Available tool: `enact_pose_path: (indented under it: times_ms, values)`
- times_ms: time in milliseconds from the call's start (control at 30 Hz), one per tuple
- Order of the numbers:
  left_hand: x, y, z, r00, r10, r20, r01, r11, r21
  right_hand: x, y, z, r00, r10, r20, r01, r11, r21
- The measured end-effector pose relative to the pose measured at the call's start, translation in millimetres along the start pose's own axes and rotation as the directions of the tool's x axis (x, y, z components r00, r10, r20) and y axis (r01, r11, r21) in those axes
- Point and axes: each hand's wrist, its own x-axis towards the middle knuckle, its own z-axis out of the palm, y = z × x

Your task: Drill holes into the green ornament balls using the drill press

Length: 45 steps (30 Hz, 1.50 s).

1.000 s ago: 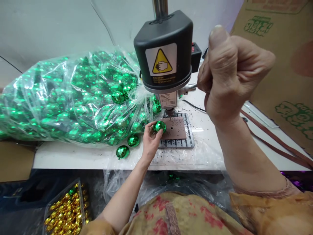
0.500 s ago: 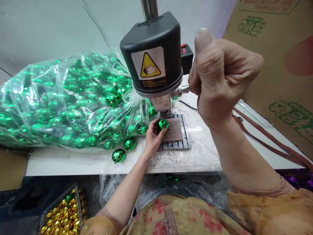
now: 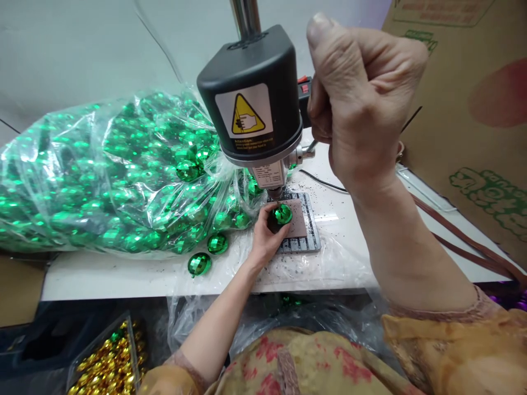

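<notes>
My left hand [image 3: 267,237] is closed around a green faceted ball ornament [image 3: 282,214], with fingers and thumb at its sides. The ball sits just below the drill tip of a small black bench drill press [image 3: 249,104], over the pad on its base plate [image 3: 313,219]. I cannot tell whether the tip touches it. My right hand [image 3: 362,93] makes a fist around the drill press lever [image 3: 308,152], to the right of the drill head. The grip end is hidden inside my fingers. Two loose green balls, one of them this ball [image 3: 200,264], lie left of my left hand.
A large clear plastic bag [image 3: 102,175] full of green balls fills the table's left side. Dark shavings dot the white table [image 3: 123,277]. A cardboard box [image 3: 465,109] stands at right. Gold ornaments [image 3: 105,365] fill a container below at left.
My right fist has risen with the lever. My left hand has shifted slightly right and down with the green ball, which now shows more fully below the drill tip.
</notes>
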Motion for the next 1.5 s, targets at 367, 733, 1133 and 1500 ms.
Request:
enact_pose_path:
  times_ms: [367,733,1133,1500]
  values:
    - [-1.8,1.0,1.1,0.998,-0.023,-0.052,0.024,1.0,0.01,-27.7,-6.0,-3.1,0.986,-0.131,-0.101,0.14,0.986,0.093]
    - [-1.9,3.9,1.6,0.998,-0.007,-0.07,0.007,1.0,-0.001,-56.8,2.4,-12.7,0.955,-0.278,-0.107,0.282,0.959,0.026]
    - [-2.3,5.5,1.2,0.998,0.011,-0.066,-0.01,1.0,0.005,-67.8,7.7,-15.0,0.944,-0.315,-0.096,0.313,0.949,-0.042]
    - [-2.5,7.2,1.8,0.997,0.002,-0.08,-0.003,1.0,-0.005,-73.2,17.1,-17.9,0.881,-0.468,-0.076,0.472,0.881,0.045]
